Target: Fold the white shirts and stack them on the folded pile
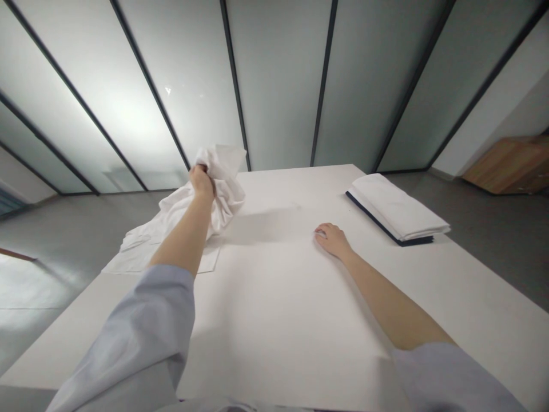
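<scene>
My left hand (pixel 202 182) is closed on a bunched white cloth (pixel 225 191), lifting part of it above the far left of the table. The cloth hangs in loose folds, and its kind cannot be made out. Below it, more white fabric (pixel 143 243) lies in a pile, with flatter layers at the table's left edge. My right hand (pixel 332 239) rests on the white tabletop (pixel 274 297), fingers loosely curled with a small gap at the thumb and nothing visible in them. To its right lies a folded white cloth (pixel 397 206) on top of a folded dark navy cloth (pixel 377 222).
Behind the table's far edge stands a wall of frosted glass panels (pixel 278 86) with dark frames. A brown wooden piece of furniture (pixel 510 163) is at the far right. Grey floor (pixel 480 212) shows on both sides of the table.
</scene>
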Available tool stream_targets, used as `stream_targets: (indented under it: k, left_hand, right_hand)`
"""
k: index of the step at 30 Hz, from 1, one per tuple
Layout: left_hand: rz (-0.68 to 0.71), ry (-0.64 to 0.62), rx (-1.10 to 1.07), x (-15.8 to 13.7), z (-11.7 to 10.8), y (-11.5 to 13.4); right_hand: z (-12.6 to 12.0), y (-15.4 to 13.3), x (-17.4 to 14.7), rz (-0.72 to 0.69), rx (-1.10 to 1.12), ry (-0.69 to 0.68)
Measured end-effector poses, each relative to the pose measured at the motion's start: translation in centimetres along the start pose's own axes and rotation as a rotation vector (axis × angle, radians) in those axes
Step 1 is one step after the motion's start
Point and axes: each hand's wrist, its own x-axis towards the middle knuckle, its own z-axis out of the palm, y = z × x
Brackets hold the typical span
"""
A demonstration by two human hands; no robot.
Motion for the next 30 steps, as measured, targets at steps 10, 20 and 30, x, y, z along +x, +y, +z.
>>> stream_targets:
  k: [10,20,30]
  left_hand:
    - [0.439,-0.953,0.795,-18.4,8.6,0.7]
    - [0.282,-1.063,0.901,-22.8,3.6,-4.3]
    - [0.208,-0.739,0.987,-21.0,2.4,-4.4]
  right_hand:
    - [-2.6,4.0,0.6,0.376,0.286,0.76]
    - [-0.9,1.0,-0.1,0.129,-0.215,0.11]
    - [-3.7,-2.6,-1.1,0.177,-0.464,-0.083]
